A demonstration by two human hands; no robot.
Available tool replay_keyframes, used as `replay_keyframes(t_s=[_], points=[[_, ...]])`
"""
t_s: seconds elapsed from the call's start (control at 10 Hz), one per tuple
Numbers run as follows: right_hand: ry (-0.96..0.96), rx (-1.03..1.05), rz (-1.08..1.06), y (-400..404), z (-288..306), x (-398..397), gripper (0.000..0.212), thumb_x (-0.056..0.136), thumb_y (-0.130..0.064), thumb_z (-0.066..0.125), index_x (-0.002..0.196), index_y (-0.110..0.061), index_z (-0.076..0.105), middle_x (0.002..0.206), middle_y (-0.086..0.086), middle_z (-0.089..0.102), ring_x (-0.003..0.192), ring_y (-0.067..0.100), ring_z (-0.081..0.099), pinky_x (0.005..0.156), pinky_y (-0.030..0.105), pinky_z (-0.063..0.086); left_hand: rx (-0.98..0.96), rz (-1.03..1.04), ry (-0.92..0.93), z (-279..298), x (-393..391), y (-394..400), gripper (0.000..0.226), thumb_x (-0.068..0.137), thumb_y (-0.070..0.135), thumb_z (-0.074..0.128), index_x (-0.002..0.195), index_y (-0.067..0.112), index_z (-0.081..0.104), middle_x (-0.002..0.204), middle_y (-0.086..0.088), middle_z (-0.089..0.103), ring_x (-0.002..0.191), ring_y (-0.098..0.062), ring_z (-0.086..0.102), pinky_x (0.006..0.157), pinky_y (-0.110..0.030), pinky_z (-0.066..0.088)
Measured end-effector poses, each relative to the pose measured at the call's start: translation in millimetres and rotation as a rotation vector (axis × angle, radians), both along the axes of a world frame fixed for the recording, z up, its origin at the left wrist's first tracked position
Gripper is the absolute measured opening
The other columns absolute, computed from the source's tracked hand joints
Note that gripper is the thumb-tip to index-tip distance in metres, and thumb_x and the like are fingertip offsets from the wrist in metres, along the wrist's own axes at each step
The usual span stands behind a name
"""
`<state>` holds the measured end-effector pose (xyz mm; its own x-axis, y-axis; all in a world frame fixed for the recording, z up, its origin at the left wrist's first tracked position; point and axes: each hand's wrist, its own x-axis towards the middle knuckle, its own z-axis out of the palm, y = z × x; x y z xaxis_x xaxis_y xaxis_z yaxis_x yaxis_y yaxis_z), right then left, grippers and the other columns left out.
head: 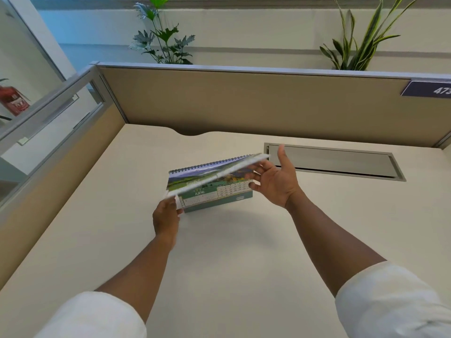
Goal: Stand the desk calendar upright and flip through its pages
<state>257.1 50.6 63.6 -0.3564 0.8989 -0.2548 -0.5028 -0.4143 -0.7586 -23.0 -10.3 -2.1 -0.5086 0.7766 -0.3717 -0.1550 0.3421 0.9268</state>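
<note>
A spiral-bound desk calendar (192, 181) stands upright in the middle of the cream desk (231, 240), showing a green landscape photo and a JUNE grid. One page (219, 175) is lifted off the front and hangs edge-on, blurred, across the calendar. My left hand (166, 217) pinches that page's lower left corner. At the calendar's right end my right hand (273, 182) is spread, palm up, with fingertips touching the lifted page's right part; its fingers hide the calendar's right edge.
A grey cable-tray lid (341, 162) is set into the desk behind my right hand. Beige partition walls (244, 103) close the back and left sides. Potted plants (163, 42) rise behind the partition. A red extinguisher (12, 98) shows at far left.
</note>
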Motion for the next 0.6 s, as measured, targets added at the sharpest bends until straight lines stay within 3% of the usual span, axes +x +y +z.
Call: replay_keyframes(t_s=[0.1, 0.2, 0.4, 0.6], points=[[0.095, 0.032, -0.003, 5.8, 9.1, -3.7, 0.087, 0.077, -0.084, 0.039, 0.115, -0.013, 0.068, 0.129, 0.011, 0.066, 0.083, 0.026, 0.065, 0.069, 0.036, 0.045, 0.005, -0.036, 0.029, -1.0, 1.5, 3.1, 0.031, 0.098, 0.016, 0.047, 0.126, 0.02, 0.059, 0.109, -0.003, 0.066, 0.09, -0.019, 0.065, 0.072, -0.028, 0.048], [0.114, 0.052, 0.001, 10.1, 17.4, -7.9, 0.087, 0.077, -0.084, 0.041, 0.124, -0.014, 0.063, 0.138, 0.01, 0.059, 0.086, 0.028, 0.064, 0.074, 0.039, 0.044, 0.016, -0.051, 0.04, -0.7, 2.3, 3.6, 0.031, 0.098, 0.018, 0.052, 0.129, 0.018, 0.057, 0.114, -0.005, 0.066, 0.091, -0.019, 0.064, 0.07, -0.023, 0.049], [0.059, 0.034, -0.029, 13.2, 18.1, -11.2, 0.092, 0.075, -0.083, 0.044, 0.135, -0.014, 0.054, 0.137, 0.007, 0.06, 0.092, 0.028, 0.064, 0.087, 0.045, 0.041, 0.011, -0.049, 0.043, 1.8, 1.8, 3.9, 0.028, 0.097, 0.018, 0.054, 0.124, 0.017, 0.06, 0.113, -0.006, 0.067, 0.088, -0.018, 0.064, 0.066, -0.022, 0.048], [0.002, 0.008, -0.062, 4.7, 11.0, -7.3, 0.086, 0.079, -0.081, 0.041, 0.132, -0.015, 0.057, 0.135, 0.003, 0.062, 0.088, 0.024, 0.065, 0.081, 0.041, 0.041, -0.054, -0.073, 0.031, 3.1, 2.3, 4.6, 0.028, 0.097, 0.022, 0.054, 0.125, 0.021, 0.056, 0.114, -0.004, 0.063, 0.086, -0.014, 0.063, 0.067, -0.024, 0.048]])
